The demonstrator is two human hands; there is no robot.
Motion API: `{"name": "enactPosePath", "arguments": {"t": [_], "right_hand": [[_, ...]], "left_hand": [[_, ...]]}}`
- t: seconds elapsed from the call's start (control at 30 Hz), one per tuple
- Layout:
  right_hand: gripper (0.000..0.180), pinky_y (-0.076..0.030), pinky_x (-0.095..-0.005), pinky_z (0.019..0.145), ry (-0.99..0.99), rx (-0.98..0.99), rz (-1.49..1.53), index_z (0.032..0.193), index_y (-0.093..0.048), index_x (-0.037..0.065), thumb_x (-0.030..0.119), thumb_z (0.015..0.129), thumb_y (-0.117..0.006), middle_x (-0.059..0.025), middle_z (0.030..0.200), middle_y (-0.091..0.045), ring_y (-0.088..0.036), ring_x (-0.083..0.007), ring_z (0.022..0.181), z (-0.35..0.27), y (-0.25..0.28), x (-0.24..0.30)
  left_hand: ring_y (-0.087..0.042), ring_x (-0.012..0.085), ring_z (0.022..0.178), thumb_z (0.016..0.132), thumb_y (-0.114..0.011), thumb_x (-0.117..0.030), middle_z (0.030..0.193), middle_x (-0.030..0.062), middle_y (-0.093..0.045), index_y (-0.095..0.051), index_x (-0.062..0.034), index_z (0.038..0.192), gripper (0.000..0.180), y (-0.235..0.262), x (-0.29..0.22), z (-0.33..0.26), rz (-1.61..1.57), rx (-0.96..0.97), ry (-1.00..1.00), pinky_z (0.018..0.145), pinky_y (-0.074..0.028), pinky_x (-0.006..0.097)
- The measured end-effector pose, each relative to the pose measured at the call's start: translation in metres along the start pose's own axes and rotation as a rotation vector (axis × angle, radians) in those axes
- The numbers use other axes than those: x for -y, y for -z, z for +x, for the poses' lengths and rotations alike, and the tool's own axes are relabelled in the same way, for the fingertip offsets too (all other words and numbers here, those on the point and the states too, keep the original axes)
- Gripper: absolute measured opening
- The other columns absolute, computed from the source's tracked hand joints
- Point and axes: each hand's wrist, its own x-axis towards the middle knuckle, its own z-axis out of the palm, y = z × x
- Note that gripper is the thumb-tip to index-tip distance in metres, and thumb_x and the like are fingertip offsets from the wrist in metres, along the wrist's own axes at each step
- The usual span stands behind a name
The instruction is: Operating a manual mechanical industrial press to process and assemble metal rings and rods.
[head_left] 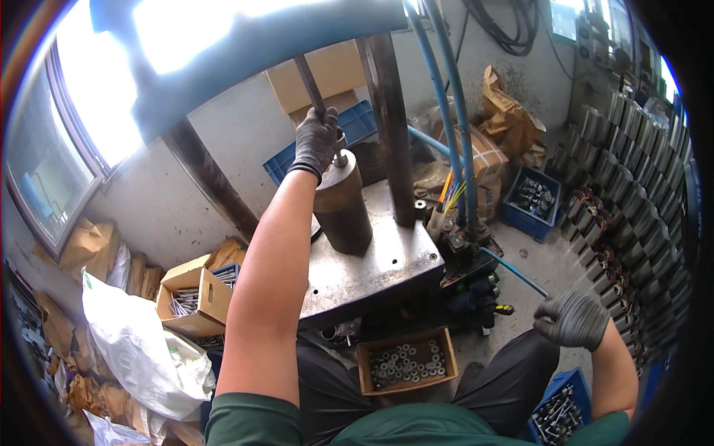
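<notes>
Knit-gloved left hand [316,141] grips the steel rod [308,82] above a rusty cylinder [343,204]; right hand [573,320] clenches a blue lever [513,273].

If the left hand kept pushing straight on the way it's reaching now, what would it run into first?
The left hand already grips a thin rod above the brown cylinder. Going further up and away, it would probably meet the blue press frame first, though depth is hard to judge.

Daylight pours through the window [52,163] at upper left, blowing out to white glare along the top; the floor [535,253] sits evenly lit, fisheye bending straight edges, dark vignetted corners
</notes>
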Motion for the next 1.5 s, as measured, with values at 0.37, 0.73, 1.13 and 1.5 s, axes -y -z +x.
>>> {"name": "enactPosePath", "arguments": {"t": [0.37, 0.73, 1.13, 1.5], "right_hand": [[0.057, -0.055, -0.0434, 0.083, 0.235, -1.152, 0.081, 0.116, -0.069, -0.001, 0.053, 0.100, -0.061, -0.0220, 0.095, -0.070, -0.070, -0.0377, 0.090, 0.160, 0.103, -0.014], [0.044, -0.055, -0.0462, 0.086, 0.094, -0.161, -0.079, 0.116, -0.073, 0.011, 0.045, 0.092, -0.061, -0.0165, 0.102, -0.073, -0.070, -0.0379, 0.095, 0.021, 0.013, -0.013], [0.033, -0.058, -0.0458, 0.076, -0.086, -0.056, 0.100, 0.106, -0.075, 0.009, 0.031, 0.084, -0.064, -0.0139, 0.089, -0.074, -0.072, -0.0365, 0.082, -0.001, -0.005, 0.005], [0.030, -0.056, -0.0473, 0.077, 0.001, 0.205, -0.039, 0.100, -0.075, 0.008, 0.029, 0.083, -0.062, -0.0169, 0.089, -0.073, -0.071, -0.0374, 0.086, -0.003, -0.004, -0.003]], "left_hand": [[-0.069, 0.0205, 0.061, 0.107, -0.056, -0.032, 0.074, 0.0094, -0.067, -0.059, -0.0035, 0.115, 0.029, -0.002, 0.000, 0.002, -0.032, 0.030, -0.013, 0.056, -0.058, 0.035], [-0.071, 0.0207, 0.070, 0.105, -0.056, -0.037, 0.078, 0.0106, -0.071, -0.062, -0.0048, 0.116, 0.034, 0.003, -0.008, -0.008, 0.012, -0.014, 0.010, 0.067, -0.058, 0.037], [-0.072, 0.0198, 0.074, 0.105, -0.056, -0.037, 0.085, 0.0111, -0.071, -0.062, -0.0035, 0.115, 0.035, 0.001, -0.003, -0.005, -0.024, -0.014, 0.025, 0.071, -0.058, 0.037], [-0.074, 0.0224, 0.076, 0.104, -0.057, -0.039, 0.084, 0.0118, -0.073, -0.063, -0.0037, 0.112, 0.036, -0.003, -0.013, -0.011, 0.106, -0.044, 0.004, 0.073, -0.059, 0.038]]}}
